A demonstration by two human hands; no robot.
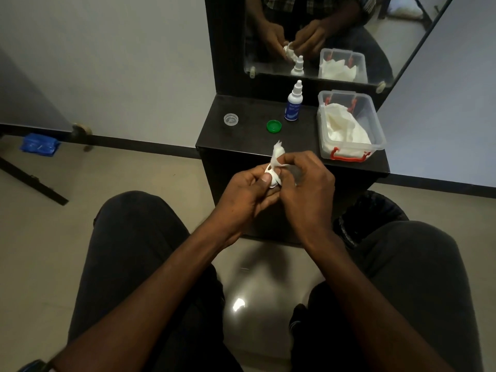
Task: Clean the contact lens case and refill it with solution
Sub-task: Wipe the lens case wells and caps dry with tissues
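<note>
Tissue (277, 154) bunched in my right hand (306, 189) presses into the white lens case (272, 178), which my left hand (247, 196) pinches between thumb and curled fingers — both held just off the front edge of the black stand top (249, 140). Behind, the solution bottle (293, 103) stands at the back edge, the green cap (274, 126) and clear cap (231, 119) lie mid-top toward the left, and the tissue box (349, 124) fills the right side.

Home dressing corner: mirror (335, 36), vanity (255, 135).
</note>
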